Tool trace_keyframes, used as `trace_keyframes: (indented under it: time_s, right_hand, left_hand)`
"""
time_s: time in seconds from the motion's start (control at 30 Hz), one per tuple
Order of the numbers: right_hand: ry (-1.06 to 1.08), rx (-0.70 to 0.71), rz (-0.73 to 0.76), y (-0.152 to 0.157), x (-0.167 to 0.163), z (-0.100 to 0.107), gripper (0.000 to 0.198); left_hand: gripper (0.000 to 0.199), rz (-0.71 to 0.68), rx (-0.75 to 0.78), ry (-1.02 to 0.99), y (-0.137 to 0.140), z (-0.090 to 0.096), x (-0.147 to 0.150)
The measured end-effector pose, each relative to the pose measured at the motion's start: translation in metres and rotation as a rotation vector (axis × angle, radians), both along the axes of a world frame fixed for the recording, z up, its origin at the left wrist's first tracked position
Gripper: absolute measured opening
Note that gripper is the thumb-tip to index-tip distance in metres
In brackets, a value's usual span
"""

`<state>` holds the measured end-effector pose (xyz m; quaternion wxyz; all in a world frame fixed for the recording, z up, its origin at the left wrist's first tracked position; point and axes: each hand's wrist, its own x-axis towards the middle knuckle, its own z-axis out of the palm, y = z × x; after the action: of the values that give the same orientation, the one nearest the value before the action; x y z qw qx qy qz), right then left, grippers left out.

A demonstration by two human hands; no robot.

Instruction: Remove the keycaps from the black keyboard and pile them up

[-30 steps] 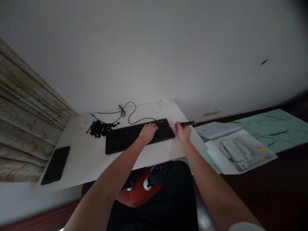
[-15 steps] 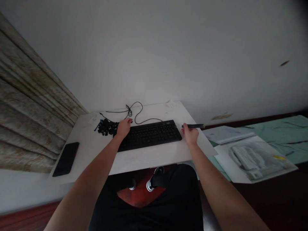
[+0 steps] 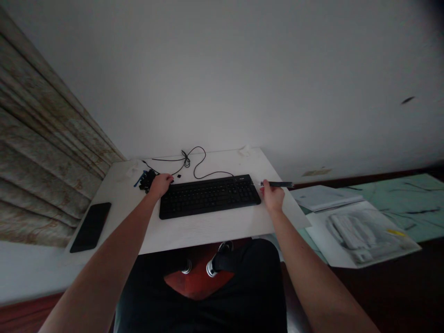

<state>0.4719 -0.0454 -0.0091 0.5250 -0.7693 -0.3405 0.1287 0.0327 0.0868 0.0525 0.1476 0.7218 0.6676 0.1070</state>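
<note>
A black keyboard (image 3: 208, 196) lies on the white table, with a single black keycap (image 3: 179, 175) just behind its left part. Left of the keyboard, my left hand (image 3: 161, 184) partly covers a heap of small black keycaps (image 3: 147, 180). Its fingers are drawn together near the keyboard's back left corner, and whatever is at the fingertips is too dark to make out. My right hand (image 3: 273, 196) grips a slim black tool (image 3: 281, 184) beside the keyboard's right end. Thin metal wires extend from the tool's left end toward the keys.
The keyboard's black cable (image 3: 186, 159) lies looped near the wall. Something blue (image 3: 140, 178) pokes out of the heap. A dark phone (image 3: 91, 226) rests at the table's left edge. On the right, papers (image 3: 367, 231) lie on a lower green marbled surface (image 3: 412, 203).
My left hand has moved left from behind the keyboard to the heap. A keycap now lies alone where the hand was. My right hand keeps its hold on the tool, almost unmoved.
</note>
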Motion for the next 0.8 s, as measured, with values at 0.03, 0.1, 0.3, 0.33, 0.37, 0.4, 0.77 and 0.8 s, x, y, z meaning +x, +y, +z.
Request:
trace_keyframes:
  time_s: [0.03,0.1,0.3,0.33,0.37,0.4,0.77,0.8]
  right_hand:
    - [-0.001,0.002,0.000,0.000,-0.001,0.001,0.052]
    - [0.004,0.010,0.000,-0.001,-0.001,0.002,0.051]
    - [0.044,0.027,0.000,-0.001,-0.002,0.003,0.049]
    - [0.047,0.027,-0.001,0.000,-0.002,0.003,0.049]
    - [0.047,0.027,-0.001,0.000,-0.002,0.003,0.049]
    - [0.046,0.029,-0.001,0.000,-0.002,0.003,0.049]
    - [0.196,0.106,-0.041,0.001,-0.001,0.004,0.046]
    - [0.236,0.124,-0.038,0.001,-0.001,0.004,0.047]
  left_hand:
    - [0.028,-0.005,-0.002,0.022,0.001,0.001,-0.001]
    - [0.027,-0.017,-0.002,0.071,0.002,0.002,-0.003]
    - [0.028,-0.004,0.047,0.136,0.001,0.005,-0.004]
    - [0.029,0.008,0.087,0.126,-0.001,0.005,-0.001]
    - [0.030,0.016,0.137,0.111,-0.004,0.005,0.004]
    - [0.031,0.012,0.189,0.089,-0.008,0.005,0.011]
    - [0.029,-0.606,0.208,-0.213,-0.083,-0.002,0.220]
    - [0.026,-0.623,0.193,-0.200,-0.087,-0.003,0.238]
